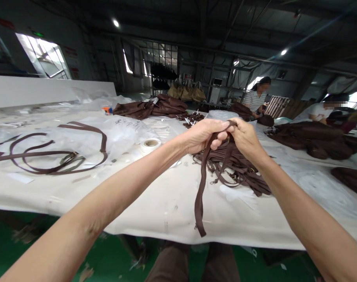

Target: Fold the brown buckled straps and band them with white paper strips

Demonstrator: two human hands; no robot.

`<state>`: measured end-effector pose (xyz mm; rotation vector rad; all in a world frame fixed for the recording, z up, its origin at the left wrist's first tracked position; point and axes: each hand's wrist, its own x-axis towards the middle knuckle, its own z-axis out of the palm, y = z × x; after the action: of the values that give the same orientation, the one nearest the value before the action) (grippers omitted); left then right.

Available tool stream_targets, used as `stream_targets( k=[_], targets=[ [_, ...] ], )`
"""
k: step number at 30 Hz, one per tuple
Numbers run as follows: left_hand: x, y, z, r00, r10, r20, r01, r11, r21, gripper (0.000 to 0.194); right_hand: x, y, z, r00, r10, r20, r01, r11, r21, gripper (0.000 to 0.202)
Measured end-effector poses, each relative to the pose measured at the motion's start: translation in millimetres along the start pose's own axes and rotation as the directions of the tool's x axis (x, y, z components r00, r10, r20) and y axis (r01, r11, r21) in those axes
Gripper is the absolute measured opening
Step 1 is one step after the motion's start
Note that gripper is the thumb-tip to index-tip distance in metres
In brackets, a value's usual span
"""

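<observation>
Both hands meet above the table, pinching one brown strap (200,192). Its long end hangs from my left hand (207,135) down to the table near the front edge. My left hand is closed, its thumb on top and fingers curled round the strap. Close against it, my right hand (243,133) grips the strap's upper part; its fingertips are partly hidden. Just behind and below my hands lies a heap of brown straps (240,168) with small metal clasps.
Loose brown straps (103,137) lie on clear plastic at the left. A white tape roll (150,145), an orange tool (107,110) and brown bags (163,106) are farther back. More brown bags (316,137) lie right. Two people (254,98) work across the table (131,203).
</observation>
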<state>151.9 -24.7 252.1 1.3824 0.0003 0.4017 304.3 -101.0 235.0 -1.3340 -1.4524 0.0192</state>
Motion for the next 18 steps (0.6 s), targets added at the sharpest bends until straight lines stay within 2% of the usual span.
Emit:
stream_targets(
  k=[4,8,13,18],
  targets=[
    [-43,-34,0.9,0.998,-0.024,-0.062,0.023,1.0,-0.011,0.031,6,4,-2,0.973,0.23,-0.025,-0.214,0.937,0.277,0.01],
    [-97,-83,-9.0,0.986,-0.075,-0.15,0.076,0.997,-0.001,0.033,10,7,-7,0.941,0.331,-0.078,-0.265,0.858,0.44,0.006],
    [-152,-136,-10.5,0.954,-0.076,-0.29,0.086,0.996,0.022,0.034,11,1,-4,0.931,0.334,-0.145,-0.257,0.885,0.389,0.007],
    [-172,-158,-5.9,0.94,-0.099,-0.327,0.063,0.991,-0.12,0.034,17,2,6,0.939,0.291,-0.183,-0.228,0.926,0.302,0.017]
  ],
)
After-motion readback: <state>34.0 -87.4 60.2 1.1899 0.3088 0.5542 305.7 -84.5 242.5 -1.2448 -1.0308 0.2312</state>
